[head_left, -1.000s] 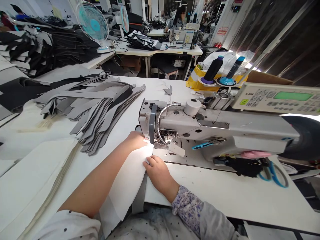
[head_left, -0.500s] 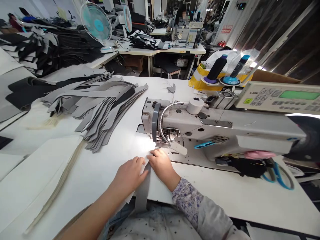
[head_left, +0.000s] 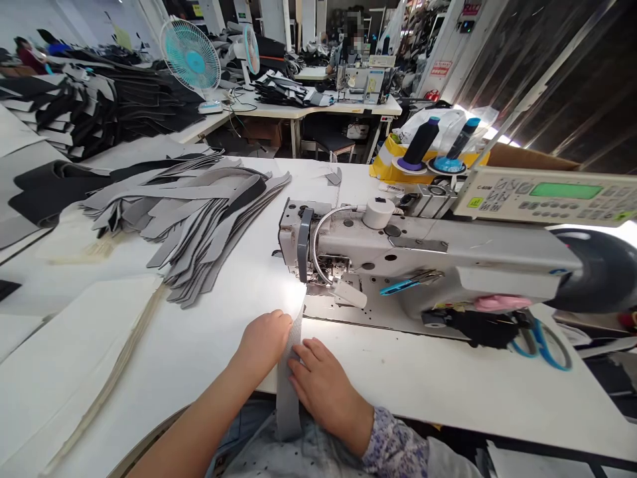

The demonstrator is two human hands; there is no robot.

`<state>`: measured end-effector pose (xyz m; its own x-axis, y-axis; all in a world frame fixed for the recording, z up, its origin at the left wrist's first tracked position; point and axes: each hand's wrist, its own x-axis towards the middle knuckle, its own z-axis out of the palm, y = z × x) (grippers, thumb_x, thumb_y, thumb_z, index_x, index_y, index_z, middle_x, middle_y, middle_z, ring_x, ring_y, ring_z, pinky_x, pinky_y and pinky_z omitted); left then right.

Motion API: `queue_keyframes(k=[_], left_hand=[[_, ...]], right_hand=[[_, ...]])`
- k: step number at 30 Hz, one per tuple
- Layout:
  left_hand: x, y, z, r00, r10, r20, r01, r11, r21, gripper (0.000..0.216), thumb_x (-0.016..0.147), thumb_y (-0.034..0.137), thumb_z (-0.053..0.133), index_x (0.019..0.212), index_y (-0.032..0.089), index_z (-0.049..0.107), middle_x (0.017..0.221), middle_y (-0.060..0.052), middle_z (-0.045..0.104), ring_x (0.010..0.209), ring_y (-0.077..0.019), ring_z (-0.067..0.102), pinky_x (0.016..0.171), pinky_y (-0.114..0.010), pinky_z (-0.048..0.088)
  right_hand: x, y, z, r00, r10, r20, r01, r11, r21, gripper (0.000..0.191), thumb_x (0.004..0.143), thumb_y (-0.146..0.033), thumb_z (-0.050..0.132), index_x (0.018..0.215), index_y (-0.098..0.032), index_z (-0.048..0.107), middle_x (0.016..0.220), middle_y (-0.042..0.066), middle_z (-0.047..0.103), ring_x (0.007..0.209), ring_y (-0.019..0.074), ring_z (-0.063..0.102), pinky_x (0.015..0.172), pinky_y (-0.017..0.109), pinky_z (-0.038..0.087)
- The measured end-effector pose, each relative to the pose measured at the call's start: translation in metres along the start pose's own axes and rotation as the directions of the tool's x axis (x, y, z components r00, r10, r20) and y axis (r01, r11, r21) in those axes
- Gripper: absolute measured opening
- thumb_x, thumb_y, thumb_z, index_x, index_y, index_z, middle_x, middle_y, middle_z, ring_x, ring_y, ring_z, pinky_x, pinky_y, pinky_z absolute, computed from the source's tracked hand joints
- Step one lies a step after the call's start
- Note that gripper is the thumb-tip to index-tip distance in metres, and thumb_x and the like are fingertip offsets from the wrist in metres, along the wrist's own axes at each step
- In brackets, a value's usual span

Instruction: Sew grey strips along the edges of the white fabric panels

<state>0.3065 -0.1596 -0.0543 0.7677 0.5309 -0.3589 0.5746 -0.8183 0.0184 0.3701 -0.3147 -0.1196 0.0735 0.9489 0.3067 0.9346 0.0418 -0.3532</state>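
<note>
A long grey fabric strip (head_left: 288, 405) runs from the sewing machine's needle area toward my lap, its lower end hanging over the table edge. My left hand (head_left: 266, 338) is closed on the strip's left edge, a short way in front of the machine. Lower down, my right hand (head_left: 328, 385) rests at the right edge with its fingers spread and their tips touching the fabric. The sewing machine (head_left: 368, 239) has a lit lamp (head_left: 350, 293) beside its needle area. The far end of the strip is lost in the bright light there.
A heap of grey strips (head_left: 199, 232) lies left of the machine, with white sheets (head_left: 84, 358) nearer me. Blue tweezers (head_left: 398, 287) lie by the machine arm. Blue-handled scissors (head_left: 550, 345) and thread cones (head_left: 421, 143) are to the right. Behind are a fan (head_left: 192, 60) and a person (head_left: 351, 46).
My right hand has drawn back from beside the needle area, down along the strip toward me. My left hand has closed on the strip's edge. The view has shifted slightly.
</note>
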Motion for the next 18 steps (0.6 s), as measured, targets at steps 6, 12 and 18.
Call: queue_keyframes(k=[6, 12, 18], left_hand=[[0.015, 0.002, -0.003, 1.000, -0.002, 0.007, 0.002, 1.000, 0.030, 0.024, 0.083, 0.007, 0.041, 0.082, 0.018, 0.063, 0.089, -0.008, 0.065, 0.080, -0.0185, 0.062, 0.068, -0.029, 0.045], [0.030, 0.010, -0.002, 1.000, -0.005, -0.012, 0.006, 0.998, 0.055, 0.029, 0.081, 0.002, 0.040, 0.089, 0.017, 0.063, 0.092, -0.010, 0.064, 0.084, -0.0211, 0.064, 0.069, -0.030, 0.047], [0.015, 0.008, -0.014, 0.999, 0.037, -0.027, -0.035, 0.998, 0.054, 0.033, 0.084, 0.000, 0.036, 0.101, 0.015, 0.060, 0.100, -0.010, 0.061, 0.077, -0.0174, 0.062, 0.063, -0.028, 0.046]], right_hand=[[0.004, 0.004, 0.001, 1.000, -0.022, 0.022, 0.022, 1.000, 0.005, 0.032, 0.090, -0.026, 0.065, 0.120, -0.016, 0.060, 0.128, 0.011, 0.059, 0.121, 0.0273, 0.052, 0.108, 0.046, 0.041], [0.007, 0.007, 0.002, 1.000, -0.001, 0.003, 0.001, 1.000, 0.014, 0.033, 0.090, -0.025, 0.064, 0.121, -0.016, 0.061, 0.129, 0.012, 0.060, 0.122, 0.0288, 0.051, 0.108, 0.047, 0.041], [0.003, 0.009, -0.001, 0.999, -0.038, -0.015, 0.038, 0.999, 0.022, 0.036, 0.089, -0.027, 0.066, 0.122, -0.012, 0.061, 0.130, 0.010, 0.059, 0.120, 0.0279, 0.052, 0.109, 0.043, 0.041]])
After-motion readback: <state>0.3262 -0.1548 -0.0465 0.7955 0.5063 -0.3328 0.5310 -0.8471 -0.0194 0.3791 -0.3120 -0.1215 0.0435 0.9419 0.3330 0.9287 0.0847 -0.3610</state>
